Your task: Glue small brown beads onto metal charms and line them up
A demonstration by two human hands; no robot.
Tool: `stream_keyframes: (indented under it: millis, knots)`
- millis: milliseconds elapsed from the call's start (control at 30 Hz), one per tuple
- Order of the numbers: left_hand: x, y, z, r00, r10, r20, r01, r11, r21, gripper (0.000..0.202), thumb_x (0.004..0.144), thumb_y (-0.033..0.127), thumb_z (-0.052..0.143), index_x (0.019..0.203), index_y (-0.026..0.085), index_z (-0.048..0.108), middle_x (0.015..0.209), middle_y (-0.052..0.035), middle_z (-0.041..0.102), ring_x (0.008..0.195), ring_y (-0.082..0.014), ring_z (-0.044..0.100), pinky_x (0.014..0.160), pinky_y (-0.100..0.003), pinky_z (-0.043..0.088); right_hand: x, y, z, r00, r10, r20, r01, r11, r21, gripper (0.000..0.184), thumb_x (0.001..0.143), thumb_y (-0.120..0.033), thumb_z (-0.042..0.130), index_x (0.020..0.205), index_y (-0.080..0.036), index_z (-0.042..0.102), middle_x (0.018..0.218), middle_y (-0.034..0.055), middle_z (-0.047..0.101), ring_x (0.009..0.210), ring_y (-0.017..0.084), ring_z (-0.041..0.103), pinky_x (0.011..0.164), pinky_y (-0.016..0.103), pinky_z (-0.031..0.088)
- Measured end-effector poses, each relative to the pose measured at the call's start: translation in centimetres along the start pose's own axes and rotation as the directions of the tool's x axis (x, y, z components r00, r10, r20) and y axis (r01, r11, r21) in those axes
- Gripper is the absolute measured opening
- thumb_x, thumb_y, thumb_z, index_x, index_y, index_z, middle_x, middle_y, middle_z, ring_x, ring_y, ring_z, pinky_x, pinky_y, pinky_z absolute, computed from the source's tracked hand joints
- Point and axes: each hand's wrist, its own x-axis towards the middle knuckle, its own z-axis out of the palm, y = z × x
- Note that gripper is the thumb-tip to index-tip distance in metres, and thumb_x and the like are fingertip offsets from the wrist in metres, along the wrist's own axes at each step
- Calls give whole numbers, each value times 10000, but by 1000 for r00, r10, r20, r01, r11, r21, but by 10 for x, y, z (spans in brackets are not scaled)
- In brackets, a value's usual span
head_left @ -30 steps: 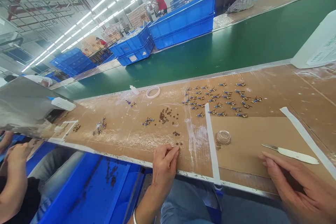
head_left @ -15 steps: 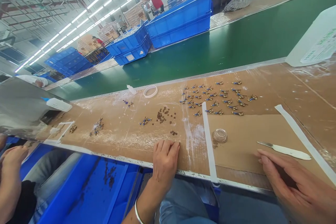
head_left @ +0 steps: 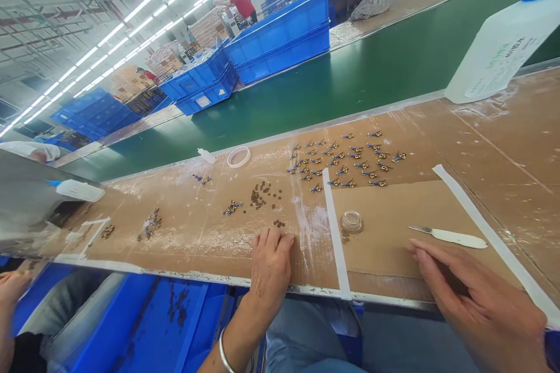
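My left hand [head_left: 272,262] rests palm down at the table's front edge, its fingers stretched flat and holding nothing. Just beyond its fingertips lie a few small brown discs [head_left: 279,224], with a larger heap of them [head_left: 258,195] farther back. My right hand [head_left: 476,297] lies on its side at the right, fingers extended, with nothing visible in them. Close beyond it is a white-handled knife [head_left: 457,238], blade pointing left. A small clear round dish [head_left: 352,221] sits between the hands. Several small blue-and-gold figures [head_left: 343,157] are spread out in rows behind the dish.
White tape strips [head_left: 335,233] cross the cardboard-covered table. A large jug [head_left: 494,52] stands at the back right, a tape roll [head_left: 238,157] and small bottle [head_left: 206,155] at the back. Behind runs a green conveyor [head_left: 371,64] with blue crates [head_left: 280,41] beyond. A co-worker's hand [head_left: 15,287] is far left.
The view has turned slightly right, so the scene sits farther left, and more of the jug shows. Both hands stay about where they were on the table.
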Motion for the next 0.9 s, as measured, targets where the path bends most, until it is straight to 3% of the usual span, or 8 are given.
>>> stream_keyframes:
  millis: [300,667,900]
  knots:
    - [-9,-7,-7,1000,13,-18,-14,1000,-10,203,971,118,487,1019,202,664,806,-34,632,752,-189,522,680,-339,352,2,2,0,1000,-20,13,21,999,-25,203,991,-322,522,1045,-219,688,911,-18,763,812,156,737,808,236,538]
    - [-19,6,-4,996,-81,-31,79,995,-68,213,960,81,500,980,177,689,795,-40,629,755,-187,515,696,-334,339,-3,6,2,1000,-16,24,15,1000,9,202,991,-343,532,1045,-229,690,914,-31,760,808,156,728,782,256,533]
    - [-12,1,-3,1000,-14,-26,13,1000,-9,203,959,99,502,998,157,693,774,-45,629,730,-192,510,672,-329,339,-2,5,3,999,-47,14,47,999,20,177,987,-307,547,1055,-222,686,920,-19,756,830,157,725,834,252,533]
